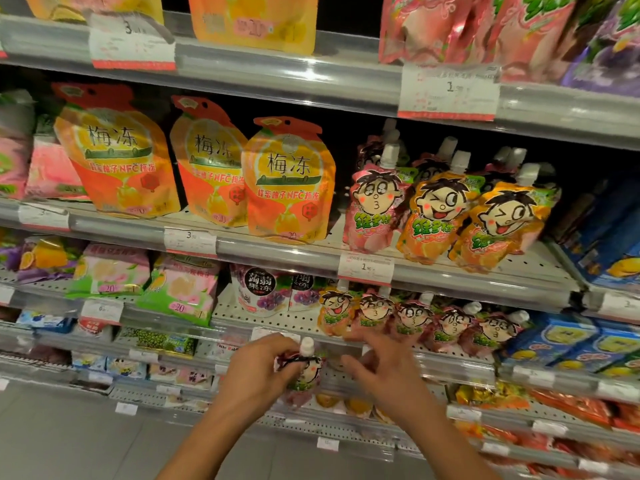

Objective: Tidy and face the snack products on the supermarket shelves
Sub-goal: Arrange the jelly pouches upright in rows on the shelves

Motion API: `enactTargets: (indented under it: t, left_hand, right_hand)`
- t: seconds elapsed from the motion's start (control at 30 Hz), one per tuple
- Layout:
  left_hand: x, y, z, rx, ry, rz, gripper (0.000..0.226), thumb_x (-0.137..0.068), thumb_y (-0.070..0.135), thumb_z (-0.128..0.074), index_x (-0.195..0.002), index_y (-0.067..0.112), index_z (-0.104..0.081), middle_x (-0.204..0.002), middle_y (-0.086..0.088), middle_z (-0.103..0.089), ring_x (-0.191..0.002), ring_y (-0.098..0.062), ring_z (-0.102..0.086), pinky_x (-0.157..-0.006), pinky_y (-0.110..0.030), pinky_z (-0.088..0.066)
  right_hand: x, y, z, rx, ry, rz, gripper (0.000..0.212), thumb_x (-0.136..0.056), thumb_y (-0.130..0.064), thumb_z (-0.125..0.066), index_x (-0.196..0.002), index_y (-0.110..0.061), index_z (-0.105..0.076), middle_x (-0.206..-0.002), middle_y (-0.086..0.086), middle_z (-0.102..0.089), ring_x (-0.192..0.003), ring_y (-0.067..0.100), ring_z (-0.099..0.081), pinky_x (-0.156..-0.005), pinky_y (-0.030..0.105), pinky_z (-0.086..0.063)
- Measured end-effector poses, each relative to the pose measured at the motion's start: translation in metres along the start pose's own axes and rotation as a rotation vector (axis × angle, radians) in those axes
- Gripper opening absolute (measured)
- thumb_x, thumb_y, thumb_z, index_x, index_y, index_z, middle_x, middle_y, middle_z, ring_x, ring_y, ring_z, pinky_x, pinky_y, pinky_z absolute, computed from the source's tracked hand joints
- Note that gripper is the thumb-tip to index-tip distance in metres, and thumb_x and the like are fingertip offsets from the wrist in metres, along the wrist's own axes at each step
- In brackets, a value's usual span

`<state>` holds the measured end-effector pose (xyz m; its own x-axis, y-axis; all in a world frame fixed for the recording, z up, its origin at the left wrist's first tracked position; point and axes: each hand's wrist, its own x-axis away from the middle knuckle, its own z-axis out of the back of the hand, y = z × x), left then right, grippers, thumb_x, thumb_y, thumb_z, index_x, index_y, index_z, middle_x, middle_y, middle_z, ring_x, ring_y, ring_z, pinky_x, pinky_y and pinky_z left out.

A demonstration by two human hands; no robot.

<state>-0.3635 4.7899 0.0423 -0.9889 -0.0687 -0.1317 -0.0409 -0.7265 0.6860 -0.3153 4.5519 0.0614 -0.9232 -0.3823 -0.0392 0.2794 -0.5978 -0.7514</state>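
My left hand (258, 370) grips a small cartoon-face jelly pouch (304, 372) with a white cap, held upright in front of the lower shelf. My right hand (382, 367) hovers just right of the pouch with its fingers spread and holds nothing. Right behind my hands, a row of several matching cartoon-face pouches (419, 322) stands on the perforated shelf (301, 318). One shelf higher stand three bigger cartoon-face pouches (446, 216), pink and orange.
Orange plum-jelly bags (207, 168) fill the middle shelf's left part. Purple grape jelly cups (261, 289) and green peach bags (180, 289) sit left of the small pouches. Blue boxes (568, 344) stand at the right. Price tags (365, 270) line the shelf rails; grey floor lies lower left.
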Motion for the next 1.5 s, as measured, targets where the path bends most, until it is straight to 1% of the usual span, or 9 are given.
enactTargets:
  t: [0.13, 0.3, 0.43, 0.67, 0.8, 0.97, 1.07, 1.23, 1.5]
  left_hand:
    - [-0.010, 0.044, -0.013, 0.031, -0.071, -0.118, 0.029, -0.085, 0.029, -0.080, -0.110, 0.044, -0.074, -0.091, 0.040, -0.061, -0.090, 0.014, -0.058, -0.079, -0.008, -0.040]
    - [-0.024, 0.086, -0.030, -0.009, -0.177, -0.235, 0.027, -0.085, 0.040, -0.079, -0.110, 0.047, -0.073, -0.107, 0.025, -0.070, -0.102, 0.004, -0.062, -0.094, -0.024, -0.050]
    - [-0.040, 0.117, -0.036, -0.074, -0.188, -0.407, 0.023, -0.092, 0.051, -0.066, -0.114, 0.049, -0.070, -0.094, 0.034, -0.063, -0.095, 0.013, -0.054, -0.091, -0.020, -0.045]
    - [-0.067, 0.120, -0.058, -0.285, 0.159, -0.486, 0.058, -0.099, 0.051, -0.044, -0.151, 0.025, -0.048, -0.163, 0.004, -0.035, -0.150, -0.024, -0.032, -0.118, -0.048, -0.033]
    - [-0.066, 0.115, -0.078, -0.496, 0.180, -0.478, 0.066, -0.102, 0.053, -0.026, -0.159, 0.020, -0.032, -0.170, -0.007, -0.015, -0.157, -0.030, -0.011, -0.123, -0.046, -0.015]
    - [-0.066, 0.123, -0.084, -0.521, 0.180, -0.400, 0.072, -0.101, 0.055, -0.010, -0.158, 0.019, -0.036, -0.169, -0.008, -0.019, -0.157, -0.032, -0.014, -0.120, -0.053, -0.022]
    - [-0.066, 0.120, -0.083, -0.543, 0.186, -0.416, 0.066, -0.100, 0.048, -0.023, -0.158, 0.019, -0.035, -0.170, -0.009, -0.017, -0.157, -0.033, -0.014, -0.118, -0.056, -0.027]
    - [-0.066, 0.118, -0.085, -0.587, 0.203, -0.420, 0.076, -0.086, 0.041, -0.041, -0.159, 0.019, -0.034, -0.170, -0.010, -0.017, -0.156, -0.034, -0.014, -0.120, -0.056, -0.023]
    - [-0.066, 0.118, -0.088, -0.630, 0.223, -0.425, 0.078, -0.085, 0.037, -0.040, -0.160, 0.018, -0.030, -0.169, -0.013, -0.017, -0.156, -0.036, -0.013, -0.120, -0.056, -0.021]
  right_hand:
    - [0.017, -0.009, 0.011, -0.078, -0.076, 0.003, 0.038, -0.090, -0.049, -0.072, -0.126, -0.050, -0.059, -0.095, -0.017, -0.071, -0.077, 0.002, -0.070, -0.069, 0.013, -0.052]
    - [0.032, 0.004, 0.052, -0.009, 0.030, 0.043, 0.010, -0.094, -0.040, -0.070, -0.091, -0.048, -0.065, -0.079, -0.022, -0.070, -0.070, -0.001, -0.067, -0.062, 0.015, -0.044]
    - [0.046, 0.019, 0.090, 0.139, 0.162, 0.060, 0.011, -0.092, -0.043, -0.071, -0.100, -0.036, -0.074, -0.079, -0.020, -0.066, -0.075, -0.003, -0.060, -0.063, 0.013, -0.041]
    - [0.078, 0.036, 0.166, 0.078, 0.570, -0.011, 0.024, -0.091, -0.049, -0.065, -0.077, -0.029, -0.064, -0.062, -0.004, -0.061, -0.056, 0.015, -0.056, -0.049, 0.023, -0.035]
    - [0.090, 0.041, 0.212, 0.012, 0.804, -0.051, 0.023, -0.091, -0.046, -0.065, -0.077, -0.028, -0.065, -0.064, -0.002, -0.065, -0.060, 0.017, -0.060, -0.058, 0.037, -0.044]
    - [0.084, 0.030, 0.256, -0.002, 0.985, 0.015, 0.021, -0.093, -0.039, -0.067, -0.082, -0.021, -0.065, -0.074, 0.005, -0.070, -0.073, 0.027, -0.066, -0.063, 0.042, -0.049]
    - [0.067, 0.017, 0.272, 0.057, 1.002, 0.091, 0.014, -0.096, -0.034, -0.067, -0.088, -0.022, -0.067, -0.078, -0.001, -0.071, -0.074, 0.018, -0.068, -0.064, 0.040, -0.052]
    - [0.033, -0.004, 0.286, 0.193, 0.951, 0.157, 0.012, -0.097, -0.029, -0.068, -0.087, -0.025, -0.064, -0.071, -0.013, -0.064, -0.071, -0.003, -0.061, -0.058, 0.009, -0.038]
    - [0.006, 0.004, 0.292, 0.266, 0.825, 0.170, 0.008, -0.098, -0.029, -0.067, -0.092, -0.023, -0.066, -0.072, -0.013, -0.065, -0.068, 0.001, -0.062, -0.056, 0.014, -0.040]
